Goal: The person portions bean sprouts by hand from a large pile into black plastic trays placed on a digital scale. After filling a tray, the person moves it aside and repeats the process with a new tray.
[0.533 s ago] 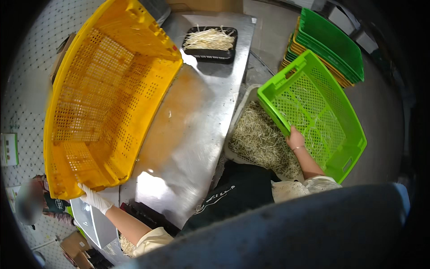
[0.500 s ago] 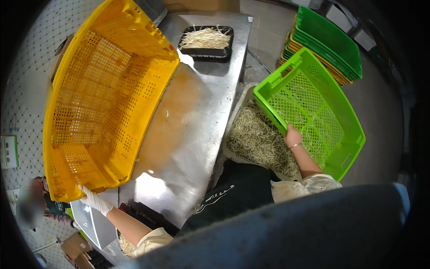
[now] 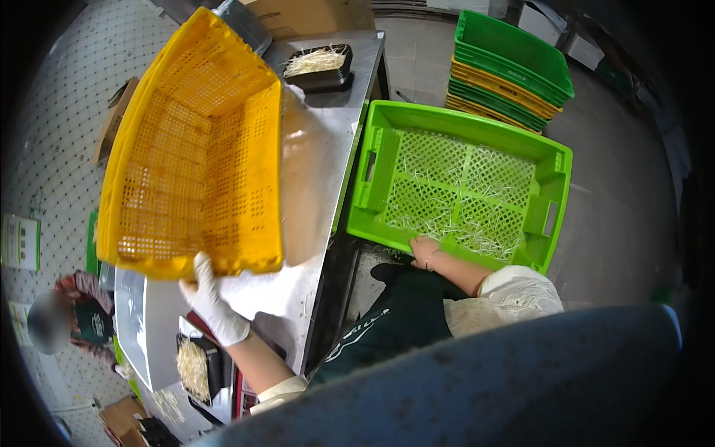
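A large yellow perforated crate [image 3: 249, 156] is tilted on its side over the metal table, its hollow facing me. My left hand [image 3: 214, 302], in a white glove, is closed on its near lower rim, with the thumb against the outer edge. To the right, my bare right hand [image 3: 425, 249] grips the near long rim of a bright green mesh crate [image 3: 465, 119]. Thin pale sprouts [image 3: 484, 240] lie scattered over the green crate's floor, thickest along the near side. The fingers of my right hand are partly hidden by that rim.
A black tray [image 3: 322, 80] of sprouts stands at the far end of the metal table [image 3: 302, 287]. Stacked green and yellow crates [image 3: 514, 71] stand at the back right. Another tray of sprouts [image 3: 194, 369] sits near my left forearm. A co-worker [image 3: 93, 320] is at far left.
The green crate has shifted left and turned squarer to me, now hiding the bin of sprouts below. My left hand has moved right, and the yellow crate has tilted more upright with it.
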The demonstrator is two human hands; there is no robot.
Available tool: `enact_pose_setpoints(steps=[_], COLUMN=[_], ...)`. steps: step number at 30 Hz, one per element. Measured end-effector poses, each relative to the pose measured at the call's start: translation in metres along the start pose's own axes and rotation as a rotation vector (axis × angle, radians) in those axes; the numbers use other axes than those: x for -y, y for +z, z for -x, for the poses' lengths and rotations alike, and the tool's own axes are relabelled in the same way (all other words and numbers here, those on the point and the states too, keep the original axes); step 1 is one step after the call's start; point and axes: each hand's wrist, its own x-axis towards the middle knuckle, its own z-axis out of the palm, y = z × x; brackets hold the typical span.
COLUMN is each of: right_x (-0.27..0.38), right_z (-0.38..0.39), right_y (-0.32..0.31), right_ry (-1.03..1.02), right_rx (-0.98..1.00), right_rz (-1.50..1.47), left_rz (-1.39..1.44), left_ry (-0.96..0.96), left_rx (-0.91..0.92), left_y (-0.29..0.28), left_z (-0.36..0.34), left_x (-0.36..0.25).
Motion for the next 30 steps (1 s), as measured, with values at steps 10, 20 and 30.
enact_pose_setpoints(steps=[10, 20, 30], right_x=[0.108, -0.023, -0.256], right_z=[0.158, 0.283, 0.483], right_y=[-0.109, -0.064, 0.037], right_ry=[-0.576, -0.504, -0.609], right_rx=[-0.97, -0.787, -0.581], right_rz=[-0.67, -1.074, -1.061], left_rz=[-0.01, 0.206, 0.432], left_ry=[-0.06, -1.022, -0.769], left_rx=[0.379, 0.546, 0.39], left_y=[0.076, -0.039, 0.08], left_z=[0.229, 0.442, 0.617], left_x=[-0.053, 0.129, 0.071])
